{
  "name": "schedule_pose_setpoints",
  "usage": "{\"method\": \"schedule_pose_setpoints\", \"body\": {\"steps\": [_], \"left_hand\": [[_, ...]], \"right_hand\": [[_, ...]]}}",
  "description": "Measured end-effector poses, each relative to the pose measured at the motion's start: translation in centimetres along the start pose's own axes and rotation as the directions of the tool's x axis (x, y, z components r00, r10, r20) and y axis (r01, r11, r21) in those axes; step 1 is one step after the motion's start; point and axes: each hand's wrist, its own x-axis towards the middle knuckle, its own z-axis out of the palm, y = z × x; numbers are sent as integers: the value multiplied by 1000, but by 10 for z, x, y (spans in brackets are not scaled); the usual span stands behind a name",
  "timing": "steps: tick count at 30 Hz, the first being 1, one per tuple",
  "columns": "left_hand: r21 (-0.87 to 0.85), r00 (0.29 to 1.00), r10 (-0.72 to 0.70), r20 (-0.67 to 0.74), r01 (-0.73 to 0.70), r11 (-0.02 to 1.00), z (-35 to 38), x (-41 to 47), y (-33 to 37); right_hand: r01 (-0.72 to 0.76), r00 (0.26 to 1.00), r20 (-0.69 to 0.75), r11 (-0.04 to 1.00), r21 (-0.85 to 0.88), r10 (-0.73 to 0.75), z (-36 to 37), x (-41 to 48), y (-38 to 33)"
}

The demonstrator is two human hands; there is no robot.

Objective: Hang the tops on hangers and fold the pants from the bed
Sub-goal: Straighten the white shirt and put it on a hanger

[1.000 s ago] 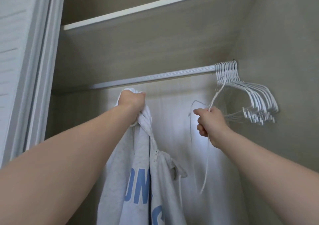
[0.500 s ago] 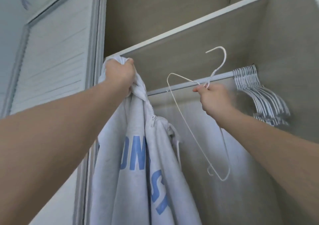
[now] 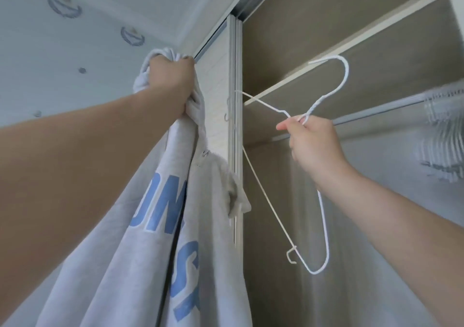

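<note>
Now: left grip (image 3: pixel 173 85) is fisted tight round the bunched top end of the grey top (image 3: pixel 213 226), held high beside the wardrobe door frame (image 3: pixel 234 75). The rest hangs down, blue lettering showing. Right grip (image 3: pixel 311 146) pinches the white wire hanger (image 3: pixel 313 107) at its neck, fingers curled closed, hook up, clear of the rail (image 3: pixel 376 112).

Risks, as I judge them:
- The top is bunched, so a hanger shoulder may snag a loose fold instead of entering the neck.
- Thin wire may twist in so light a pinch.
- The fabric looks heavy; easing the left grip to open the collar could drop it.
- Spare hangers (image 3: pixel 442 135) crowd the rail's far end.
</note>
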Motion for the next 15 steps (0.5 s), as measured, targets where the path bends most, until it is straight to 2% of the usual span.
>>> {"method": "schedule_pose_setpoints", "body": {"steps": [5, 10, 13, 15], "left_hand": [[126, 995, 53, -80, -43, 991, -89, -11, 35], [351, 991, -92, -93, 119, 929, -190, -29, 76], [513, 977, -167, -131, 211, 832, -254, -43, 103], [692, 977, -172, -129, 212, 690, -298, -53, 121]], "right_hand": [[-25, 995, 102, 988, 155, 9, 37, -44, -51], [-90, 966, 257, 939, 331, 1, 70, -100, -108], [-145, 935, 355, 894, 424, -17, 87, -143, -143], [-176, 911, 411, 857, 484, -45, 95, -179, -167]]}}
